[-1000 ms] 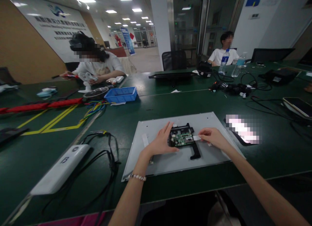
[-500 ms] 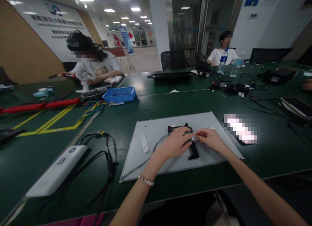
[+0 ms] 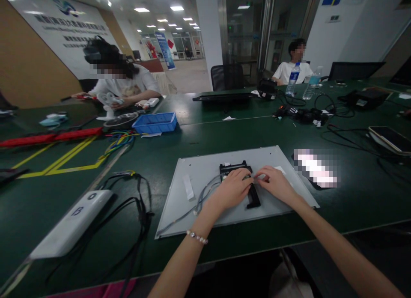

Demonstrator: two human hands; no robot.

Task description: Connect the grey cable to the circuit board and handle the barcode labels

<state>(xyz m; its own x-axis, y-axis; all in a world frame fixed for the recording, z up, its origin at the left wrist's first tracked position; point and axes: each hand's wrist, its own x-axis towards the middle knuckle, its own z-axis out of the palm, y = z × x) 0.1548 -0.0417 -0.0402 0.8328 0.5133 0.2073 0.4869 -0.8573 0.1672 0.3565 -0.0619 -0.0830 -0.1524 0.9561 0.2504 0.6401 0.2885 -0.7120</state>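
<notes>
A flat light-grey panel lies on the green table, and a black plastic bracket rests at its middle. My left hand is over the bracket with its fingers bent together, largely covering it. Close by on the right, my right hand pinches with thumb and forefinger. A small pale bit shows between the fingertips of both hands, too small to make out. Grey cables run from under my left hand toward the panel's near-left corner. A white strip lies on the panel's left part.
Right of the panel lies a phone-like slab, blurred out. A white power bank-like box with black cables is at left. Farther back are a blue tray, bottles and a flat black monitor. Two people sit across.
The fingers of my left hand have drawn closer together, toward my right fingertips. More of the grey cables shows, in a wider loop. The view has shifted slightly.
</notes>
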